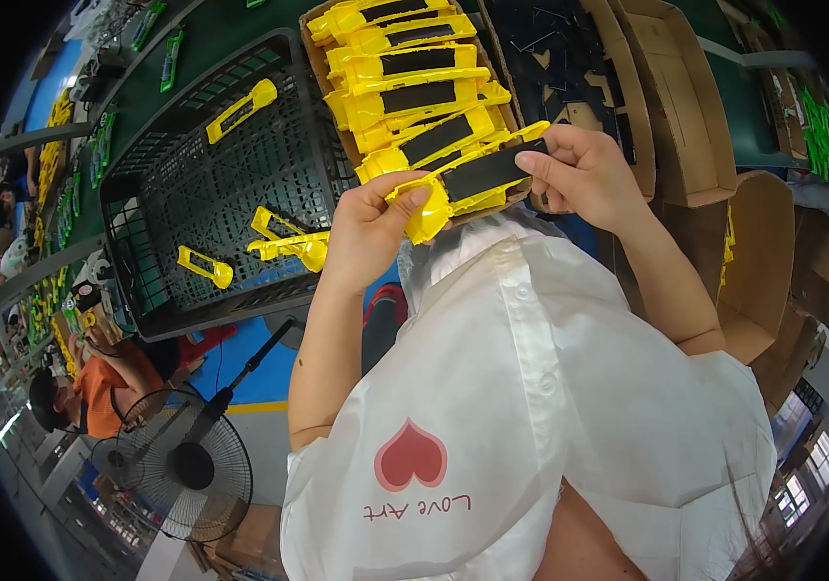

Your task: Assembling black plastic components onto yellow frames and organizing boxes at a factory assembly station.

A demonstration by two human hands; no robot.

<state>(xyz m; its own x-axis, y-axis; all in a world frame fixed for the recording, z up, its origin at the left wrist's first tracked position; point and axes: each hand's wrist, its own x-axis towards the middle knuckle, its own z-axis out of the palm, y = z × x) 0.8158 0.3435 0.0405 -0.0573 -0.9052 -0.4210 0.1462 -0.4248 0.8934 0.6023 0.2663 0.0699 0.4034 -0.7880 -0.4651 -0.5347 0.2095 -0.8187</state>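
Note:
Between my two hands is a yellow plastic casing (427,215) with a black rectangular panel (492,172) along its length. My left hand (368,225) pinches the rounded, wider end of the casing. At the other end, my right hand (588,174) grips the casing, its thumb lying on the black panel. The held part is just over the near edge of a cardboard box (348,136). Inside that box several similar yellow casings (414,63) with black panels are stacked in a row. The undersides of my fingers are hidden.
Left of the box stands a black plastic crate (288,87) with a few yellow casings (206,266) without panels. A carton of dark flat pieces (559,58) and another cardboard carton (671,87) are on the right. A standing fan (190,465) and a co-worker in orange (109,387) are at lower left.

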